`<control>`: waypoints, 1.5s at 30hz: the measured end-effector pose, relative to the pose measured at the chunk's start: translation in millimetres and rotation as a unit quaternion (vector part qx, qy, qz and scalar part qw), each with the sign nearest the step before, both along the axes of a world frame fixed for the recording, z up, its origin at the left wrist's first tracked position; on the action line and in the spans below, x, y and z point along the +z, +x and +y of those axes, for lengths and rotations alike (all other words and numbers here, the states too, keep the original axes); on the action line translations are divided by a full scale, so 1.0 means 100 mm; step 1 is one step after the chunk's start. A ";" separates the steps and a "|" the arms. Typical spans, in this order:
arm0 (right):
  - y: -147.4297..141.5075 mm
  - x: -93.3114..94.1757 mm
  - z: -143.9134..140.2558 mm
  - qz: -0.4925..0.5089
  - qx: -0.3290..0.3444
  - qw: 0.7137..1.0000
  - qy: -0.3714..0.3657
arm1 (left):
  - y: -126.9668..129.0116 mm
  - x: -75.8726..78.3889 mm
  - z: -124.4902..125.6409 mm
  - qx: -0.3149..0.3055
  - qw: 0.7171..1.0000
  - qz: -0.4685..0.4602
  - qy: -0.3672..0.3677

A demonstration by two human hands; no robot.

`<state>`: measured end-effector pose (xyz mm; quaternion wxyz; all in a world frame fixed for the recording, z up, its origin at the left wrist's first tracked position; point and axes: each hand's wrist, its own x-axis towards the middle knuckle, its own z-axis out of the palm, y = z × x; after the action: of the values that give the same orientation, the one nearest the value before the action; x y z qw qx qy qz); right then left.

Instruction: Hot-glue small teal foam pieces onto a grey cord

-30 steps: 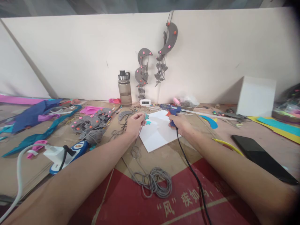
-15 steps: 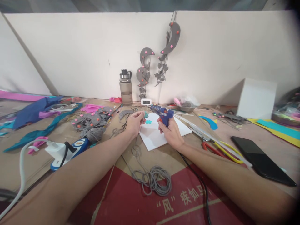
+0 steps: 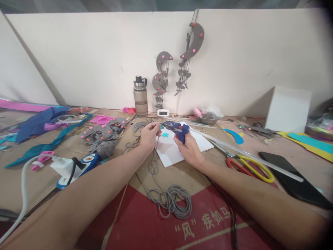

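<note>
My right hand (image 3: 191, 149) is wrapped round the handle of a blue hot glue gun (image 3: 179, 130), a clear glue stick jutting from its rear. The gun's nozzle points left and meets a small teal cutout (image 3: 162, 126) pinched in my left hand (image 3: 151, 137). Grey cord (image 3: 157, 140) hangs from those same left fingers; how it sits against the cutout is too small to tell. Below them a second teal flower-shaped cutout (image 3: 165, 135) lies on a white board (image 3: 170, 156). A loose coil of the grey cord (image 3: 179, 201) rests nearer me on the cardboard.
Right of the board lie scissors (image 3: 249, 166) and a black phone (image 3: 283, 173). On the left are a power strip (image 3: 87, 163), grey yarn (image 3: 106, 148) and teal felt (image 3: 62, 133). A bottle (image 3: 141, 99) stands at the back, near hanging grey moon ornaments (image 3: 196, 41).
The glue gun has moved left and slightly down, bringing its nozzle to the teal cutout in my left hand. The glue stick behind it has swung across the phone.
</note>
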<state>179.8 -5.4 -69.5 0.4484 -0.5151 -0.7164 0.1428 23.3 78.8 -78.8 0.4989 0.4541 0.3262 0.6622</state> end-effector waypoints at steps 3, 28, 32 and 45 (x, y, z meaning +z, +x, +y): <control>0.00 -0.01 0.00 -0.007 -0.002 1.000 0.006 | 0.00 0.01 -0.02 0.001 1.000 0.007 0.000; -0.02 0.01 -0.01 -0.018 -0.008 0.999 0.039 | 0.01 0.01 -0.04 0.011 1.000 0.013 -0.005; -0.03 0.01 -0.01 -0.021 -0.010 0.999 0.037 | 0.01 0.01 -0.04 0.006 1.000 0.015 -0.006; -0.02 -0.02 0.03 -0.017 -0.026 0.998 0.055 | 0.01 0.02 -0.04 0.005 1.000 0.002 -0.002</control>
<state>177.8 -2.4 -72.0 0.4671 -0.5105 -0.7172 0.0824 24.6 74.7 -76.9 0.4960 0.4523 0.3310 0.6632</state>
